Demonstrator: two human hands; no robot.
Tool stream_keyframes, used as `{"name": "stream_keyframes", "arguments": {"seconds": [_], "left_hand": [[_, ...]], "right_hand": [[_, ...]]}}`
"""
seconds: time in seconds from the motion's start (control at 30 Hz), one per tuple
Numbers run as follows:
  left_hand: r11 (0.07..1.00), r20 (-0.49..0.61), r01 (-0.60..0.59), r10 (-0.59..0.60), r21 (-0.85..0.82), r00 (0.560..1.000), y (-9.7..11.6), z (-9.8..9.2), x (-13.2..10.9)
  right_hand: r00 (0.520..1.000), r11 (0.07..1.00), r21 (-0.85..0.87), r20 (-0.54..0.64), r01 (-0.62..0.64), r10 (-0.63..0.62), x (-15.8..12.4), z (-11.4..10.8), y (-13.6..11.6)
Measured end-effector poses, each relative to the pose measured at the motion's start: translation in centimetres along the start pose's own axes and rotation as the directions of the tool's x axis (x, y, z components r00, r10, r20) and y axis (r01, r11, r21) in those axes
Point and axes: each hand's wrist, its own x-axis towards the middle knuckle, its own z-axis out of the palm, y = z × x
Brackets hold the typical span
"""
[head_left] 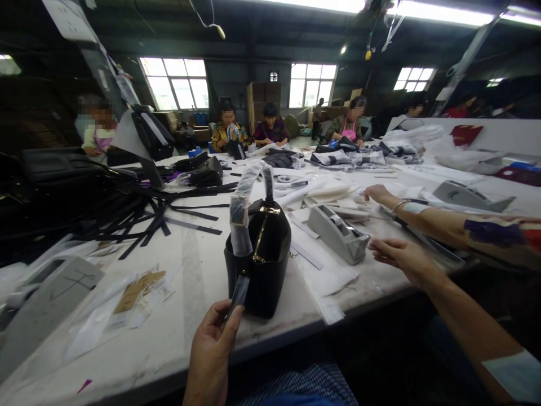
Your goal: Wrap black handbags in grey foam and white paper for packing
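Note:
A black handbag (274,276) with gold zips stands upright on the white table, its handle (253,180) wrapped in clear film. Low in the view, my left hand (215,341) pinches a dark strap end (240,293) at the bag's front left. My right hand (403,260) is beside the serrated end of a grey tape dispenser (340,234), thumb and fingers pressed together; what is between them is too small to make out.
A co-worker's hand and forearm (435,220) reach in from the right, just beyond mine. Black straps (156,211) lie at the left. A grey dispenser (51,310) stands front left, near paper scraps (137,293). People sit across the table, by more bags (207,172).

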Motion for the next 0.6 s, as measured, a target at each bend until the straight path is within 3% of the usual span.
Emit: {"name": "stream_keyframes", "arguments": {"seconds": [0.2,0.27,0.33,0.4,0.5,0.6], "left_hand": [[0.999,0.007,0.027,-0.027,-0.033,1.000,-0.2,-0.1,0.0],[0.999,0.005,0.018,-0.018,-0.039,1.000,-0.4,0.0,0.0],[0.999,0.011,-0.020,0.021,-0.041,1.000,-0.7,0.0,0.1],[0.997,0.029,-0.074,0.075,-0.039,0.997,-1.2,0.1,0.1],[0.991,0.048,-0.133,0.133,-0.010,0.990,-1.8,0.0,0.2],[0.981,0.049,-0.189,0.187,0.047,0.981,-1.8,-0.1,0.2]], "right_hand": [[0.996,1.000,-0.017,-0.089,0.017,-0.018,-1.4,1.2,3.3],[0.998,0.998,-0.035,-0.038,0.049,-0.050,-3.2,2.7,3.2],[0.990,0.991,-0.068,0.099,0.112,-0.105,-5.9,5.1,2.4],[0.944,0.979,-0.079,0.291,0.185,-0.155,-9.1,8.2,1.0],[0.819,0.980,0.008,0.549,0.197,-0.169,-13.8,13.4,-1.6],[0.716,0.981,0.119,0.670,0.154,-0.194,-17.0,18.1,-3.7]]}}
